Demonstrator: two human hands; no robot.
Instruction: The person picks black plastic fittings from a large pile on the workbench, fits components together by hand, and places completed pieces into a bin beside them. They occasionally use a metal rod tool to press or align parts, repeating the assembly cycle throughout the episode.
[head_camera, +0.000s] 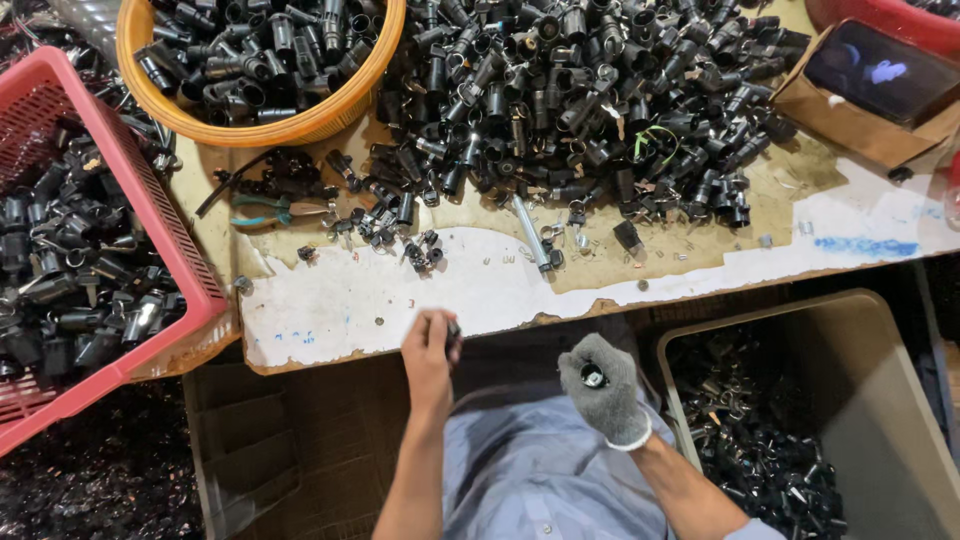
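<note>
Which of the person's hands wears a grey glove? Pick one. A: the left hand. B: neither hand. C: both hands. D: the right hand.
D: the right hand is covered by a grey knit glove and is closed around a small black part, while the left hand is bare.

Worktable (330, 310): worn top, white coating peeled back to bare brown board. Lying on it: a large heap of black plastic tube parts (580, 100); an orange round basket (290, 128) filled with similar parts; green-handled pliers (275, 211); a metal rod (530, 233); scattered small black pieces (420, 250); a cardboard box (860, 110), far right corner.
</note>
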